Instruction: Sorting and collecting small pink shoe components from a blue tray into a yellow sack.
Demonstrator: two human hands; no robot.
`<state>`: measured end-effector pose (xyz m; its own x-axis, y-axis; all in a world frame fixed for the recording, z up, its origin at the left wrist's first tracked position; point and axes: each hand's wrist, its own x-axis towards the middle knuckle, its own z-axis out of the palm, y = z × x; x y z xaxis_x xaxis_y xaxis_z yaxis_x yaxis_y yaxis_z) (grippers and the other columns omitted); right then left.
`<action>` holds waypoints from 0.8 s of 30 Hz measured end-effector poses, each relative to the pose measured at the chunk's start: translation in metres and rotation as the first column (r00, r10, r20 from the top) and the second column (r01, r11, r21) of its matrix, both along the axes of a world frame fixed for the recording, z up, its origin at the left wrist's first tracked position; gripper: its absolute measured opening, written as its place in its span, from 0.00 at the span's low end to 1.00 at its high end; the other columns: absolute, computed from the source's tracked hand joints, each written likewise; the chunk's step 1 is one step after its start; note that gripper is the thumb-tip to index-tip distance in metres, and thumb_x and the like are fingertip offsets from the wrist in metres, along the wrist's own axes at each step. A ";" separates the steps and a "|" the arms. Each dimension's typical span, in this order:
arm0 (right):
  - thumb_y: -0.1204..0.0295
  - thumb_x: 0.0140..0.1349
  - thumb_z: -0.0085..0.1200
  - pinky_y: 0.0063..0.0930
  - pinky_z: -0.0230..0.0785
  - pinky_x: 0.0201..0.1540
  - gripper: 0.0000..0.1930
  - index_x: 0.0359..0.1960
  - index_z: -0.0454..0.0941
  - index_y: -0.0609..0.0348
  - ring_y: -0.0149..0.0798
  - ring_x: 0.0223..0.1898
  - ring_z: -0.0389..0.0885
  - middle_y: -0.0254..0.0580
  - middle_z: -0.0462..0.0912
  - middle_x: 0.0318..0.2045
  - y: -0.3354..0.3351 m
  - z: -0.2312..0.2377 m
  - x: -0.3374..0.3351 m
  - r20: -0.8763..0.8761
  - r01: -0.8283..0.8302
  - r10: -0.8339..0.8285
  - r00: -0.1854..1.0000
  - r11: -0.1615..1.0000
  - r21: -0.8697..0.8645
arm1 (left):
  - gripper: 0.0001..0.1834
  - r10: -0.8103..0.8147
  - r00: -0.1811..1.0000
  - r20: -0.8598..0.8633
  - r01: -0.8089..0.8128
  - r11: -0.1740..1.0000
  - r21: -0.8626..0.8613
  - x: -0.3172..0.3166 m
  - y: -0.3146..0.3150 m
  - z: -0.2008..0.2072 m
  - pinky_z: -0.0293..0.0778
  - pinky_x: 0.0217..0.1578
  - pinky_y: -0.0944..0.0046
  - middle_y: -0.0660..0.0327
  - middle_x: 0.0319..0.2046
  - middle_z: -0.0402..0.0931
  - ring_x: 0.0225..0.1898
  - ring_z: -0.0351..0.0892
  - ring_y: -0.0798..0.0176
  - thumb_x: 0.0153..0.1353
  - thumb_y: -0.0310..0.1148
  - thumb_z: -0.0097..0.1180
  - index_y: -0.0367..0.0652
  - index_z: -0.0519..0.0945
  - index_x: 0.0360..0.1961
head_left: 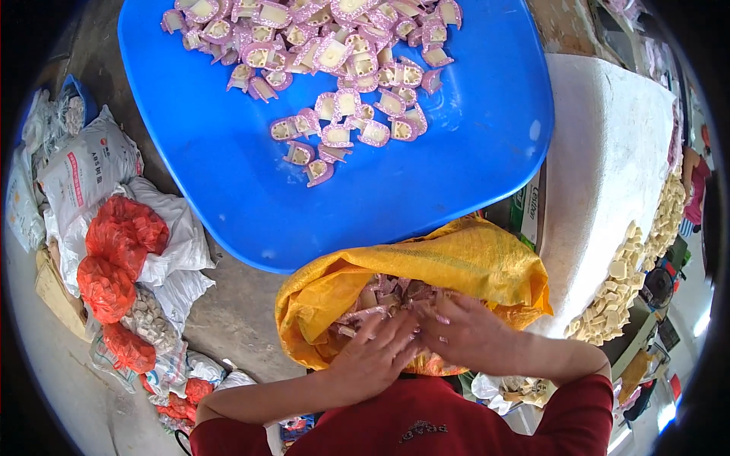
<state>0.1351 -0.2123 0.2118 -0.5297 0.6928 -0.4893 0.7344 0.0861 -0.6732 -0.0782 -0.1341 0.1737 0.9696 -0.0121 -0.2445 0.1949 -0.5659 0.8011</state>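
A yellow woven sack [414, 262] stands with its mouth spread and its rim folded, just in front of my body. Inside lie small pink speckled plastic pieces [380, 292]. Both my hands reach in at the near side, their fingertips close together over the pieces. My left hand [380, 348] rests palm down with its fingers stretched out and slightly apart. My right hand [468, 330] has its fingers extended toward the left one; the undersides are hidden. Beyond the sack, a large blue tub [251, 182] holds a heap of similar pink pieces with cream insides [334, 57].
On the left are white sacks [95, 163] and red plastic bags [125, 235]. To the right, a white sheet [601, 129] lies beside many cream-coloured pieces [620, 281]. A green and white carton [530, 209] stands between tub and sheet. Another person [696, 182] shows at the far right.
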 end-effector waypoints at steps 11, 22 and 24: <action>0.65 0.53 0.59 0.43 0.68 0.51 0.23 0.52 0.74 0.55 0.50 0.47 0.75 0.49 0.77 0.45 0.091 -0.088 0.077 0.014 0.534 -0.545 0.838 0.826 0.178 | 0.25 0.620 0.744 -0.249 -0.600 0.784 0.160 0.026 0.143 -0.102 0.65 0.56 0.51 0.48 0.55 0.66 0.58 0.65 0.47 0.53 0.34 0.61 0.43 0.72 0.54; 0.62 0.55 0.59 0.45 0.66 0.57 0.21 0.48 0.73 0.59 0.55 0.55 0.67 0.54 0.68 0.51 0.132 -0.208 0.056 0.535 0.588 -0.478 0.696 0.807 -0.044 | 0.27 0.509 0.630 -0.587 -0.254 0.849 0.463 0.067 0.140 -0.183 0.64 0.55 0.50 0.41 0.48 0.68 0.53 0.64 0.41 0.53 0.50 0.59 0.41 0.76 0.47; 0.61 0.54 0.58 0.40 0.67 0.54 0.20 0.46 0.74 0.60 0.50 0.53 0.71 0.53 0.73 0.47 0.126 -0.197 0.068 0.403 0.554 -0.452 0.796 0.811 -0.186 | 0.23 0.432 0.564 -0.704 -0.446 0.877 0.181 0.053 0.154 -0.174 0.64 0.54 0.50 0.45 0.44 0.71 0.51 0.66 0.44 0.55 0.49 0.56 0.41 0.79 0.41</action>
